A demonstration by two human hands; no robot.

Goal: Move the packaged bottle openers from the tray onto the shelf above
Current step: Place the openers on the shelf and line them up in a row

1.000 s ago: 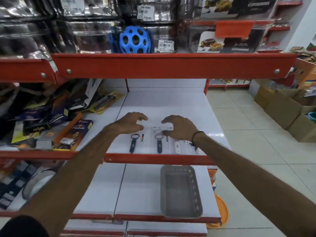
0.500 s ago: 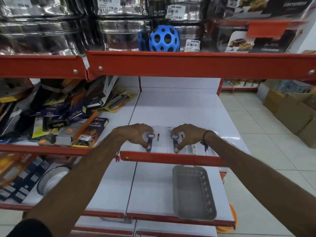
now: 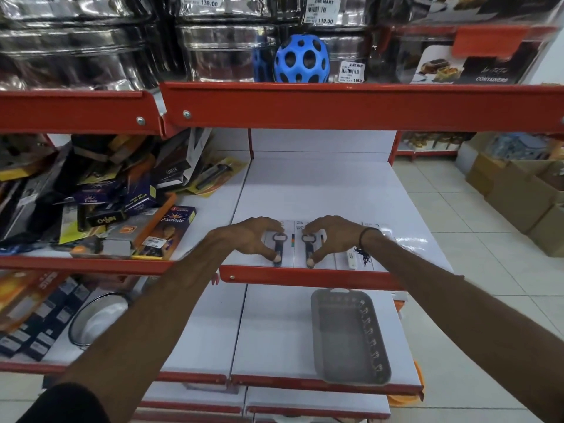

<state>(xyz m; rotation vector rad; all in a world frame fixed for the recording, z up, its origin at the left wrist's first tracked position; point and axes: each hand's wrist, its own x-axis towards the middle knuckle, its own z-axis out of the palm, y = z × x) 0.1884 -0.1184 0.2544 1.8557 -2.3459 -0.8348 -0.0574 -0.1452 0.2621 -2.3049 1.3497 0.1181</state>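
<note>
Two packaged bottle openers lie flat side by side near the front edge of the white shelf [image 3: 320,193]. My left hand [image 3: 253,239] arches over the left packaged bottle opener [image 3: 279,250], fingertips at its top and thumb at its bottom edge. My right hand [image 3: 332,236] grips the right packaged bottle opener [image 3: 308,248] the same way. A third white pack [image 3: 351,259] lies just right of them, partly under my right wrist. The grey tray [image 3: 348,334] sits on the shelf below with nothing in it.
Left of the openers lies a heap of boxed kitchen items [image 3: 106,203]. A red shelf lip [image 3: 335,105] overhangs above, carrying steel pots and a blue perforated ball [image 3: 300,59]. Cardboard boxes [image 3: 525,196] stand on the tiled floor at right. A steel bowl [image 3: 100,319] sits at lower left.
Both hands have slid back toward the shelf's front edge and curled over the two packs, thumbs now on the lower edges. The camera has moved closer and shifted left.
</note>
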